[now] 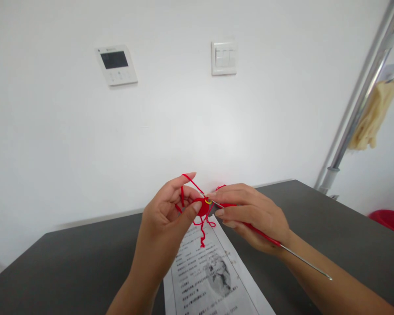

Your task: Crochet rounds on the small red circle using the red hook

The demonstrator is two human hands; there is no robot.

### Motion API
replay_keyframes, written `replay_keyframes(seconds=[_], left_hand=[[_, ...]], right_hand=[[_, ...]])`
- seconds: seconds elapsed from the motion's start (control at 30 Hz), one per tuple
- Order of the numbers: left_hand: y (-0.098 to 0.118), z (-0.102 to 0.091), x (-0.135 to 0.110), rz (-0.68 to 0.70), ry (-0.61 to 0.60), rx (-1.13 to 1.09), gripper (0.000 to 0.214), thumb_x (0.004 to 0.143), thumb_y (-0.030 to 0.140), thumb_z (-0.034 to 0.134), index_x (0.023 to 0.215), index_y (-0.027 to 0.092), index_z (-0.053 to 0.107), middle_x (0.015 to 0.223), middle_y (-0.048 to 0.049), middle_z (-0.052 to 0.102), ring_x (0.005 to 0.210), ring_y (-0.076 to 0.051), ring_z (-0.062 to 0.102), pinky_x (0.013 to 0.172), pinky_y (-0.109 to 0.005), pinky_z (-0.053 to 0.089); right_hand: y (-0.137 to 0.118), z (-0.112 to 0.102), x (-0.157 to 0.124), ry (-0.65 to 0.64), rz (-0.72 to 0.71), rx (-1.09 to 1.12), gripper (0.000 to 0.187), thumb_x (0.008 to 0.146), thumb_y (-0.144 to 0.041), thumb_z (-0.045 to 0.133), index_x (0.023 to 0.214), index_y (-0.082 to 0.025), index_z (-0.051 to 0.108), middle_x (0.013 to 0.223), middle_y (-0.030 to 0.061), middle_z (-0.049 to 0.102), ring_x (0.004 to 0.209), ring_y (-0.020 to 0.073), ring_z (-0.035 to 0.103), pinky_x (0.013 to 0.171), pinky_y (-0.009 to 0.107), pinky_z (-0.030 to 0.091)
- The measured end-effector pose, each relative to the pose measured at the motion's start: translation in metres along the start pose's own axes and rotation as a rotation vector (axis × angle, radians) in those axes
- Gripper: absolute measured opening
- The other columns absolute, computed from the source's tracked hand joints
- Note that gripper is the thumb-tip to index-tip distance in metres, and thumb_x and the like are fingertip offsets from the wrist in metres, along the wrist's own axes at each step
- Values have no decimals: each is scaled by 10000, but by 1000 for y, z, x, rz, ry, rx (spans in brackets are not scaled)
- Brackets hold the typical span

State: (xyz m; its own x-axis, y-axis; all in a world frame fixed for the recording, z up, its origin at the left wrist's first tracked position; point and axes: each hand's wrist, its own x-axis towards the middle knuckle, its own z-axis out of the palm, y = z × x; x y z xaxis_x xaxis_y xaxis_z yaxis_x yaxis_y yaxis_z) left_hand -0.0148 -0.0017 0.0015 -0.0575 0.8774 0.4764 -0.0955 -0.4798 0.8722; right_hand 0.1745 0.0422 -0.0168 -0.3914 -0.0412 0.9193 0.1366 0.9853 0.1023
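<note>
My left hand (169, 210) pinches a small round red crochet piece (202, 206) between thumb and fingers, and red yarn (190, 179) runs taut over its raised index finger. My right hand (249, 214) grips a crochet hook (302, 259) with a red handle; the hook's tip sits in the piece beside a small yellow stitch marker (209, 201). Loose red yarn tails (202, 232) hang below the piece. Both hands are held above a printed sheet (210, 275) with text and a picture.
The dark grey table (68, 271) stands against a white wall carrying an intercom panel (117, 64) and a light switch (223, 58). A metal pole (357, 109) rises at the right with beige cloth (374, 116) hanging on it. A red object (390, 218) shows at the right edge.
</note>
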Motion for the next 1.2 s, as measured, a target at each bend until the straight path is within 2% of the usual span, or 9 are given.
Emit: replay_keyframes(seconds=[0.1,0.27,0.43,0.6,0.8,1.0,1.2], left_hand=[[0,-1,0,-7,11,24,364,805,131,747,1150,239,707,784,41,716,709,-77,655,673,-157,541],[1,1,-1,-27,15,61,368,817,162,740,1175,235,693,788,37,708,717,-91,657,675,-180,544],[2,2,-2,-69,11,65,431,790,180,770,1208,214,667,803,25,722,725,-106,664,682,-203,546],[2,2,-2,-53,22,103,407,804,176,745,1201,213,664,799,32,718,735,-109,662,694,-211,536],[3,1,-4,-69,33,135,376,793,182,739,1164,201,679,812,16,724,740,-130,662,710,-250,528],[5,3,-4,-87,27,178,370,785,202,730,1151,189,674,800,3,725,730,-149,660,703,-282,518],[11,9,-7,-112,83,200,374,779,208,732,1147,200,666,807,16,736,740,-138,652,747,-280,498]], right_hand=[[-2,-1,0,5,50,88,132,1012,-184,525,1015,-159,654,1041,157,774,1020,178,730,865,307,618],[-1,-2,0,17,147,181,154,1026,-221,508,983,-198,654,1009,121,780,988,173,743,844,321,624],[-2,-2,-2,29,175,201,149,1024,-236,523,968,-202,657,1022,120,782,1004,178,742,859,329,615],[-1,-2,-2,39,187,266,128,1014,-234,544,995,-205,667,1041,113,777,1007,179,740,852,328,617],[3,-7,-3,-17,226,380,159,1027,-284,522,989,-229,667,1044,98,774,995,184,745,806,333,628],[4,-19,2,-145,164,296,166,1034,-255,489,991,-221,646,1029,108,775,998,182,748,804,316,630],[0,-20,6,-146,140,203,146,1013,-169,490,1006,-203,632,1006,110,778,1024,173,742,848,304,628]])
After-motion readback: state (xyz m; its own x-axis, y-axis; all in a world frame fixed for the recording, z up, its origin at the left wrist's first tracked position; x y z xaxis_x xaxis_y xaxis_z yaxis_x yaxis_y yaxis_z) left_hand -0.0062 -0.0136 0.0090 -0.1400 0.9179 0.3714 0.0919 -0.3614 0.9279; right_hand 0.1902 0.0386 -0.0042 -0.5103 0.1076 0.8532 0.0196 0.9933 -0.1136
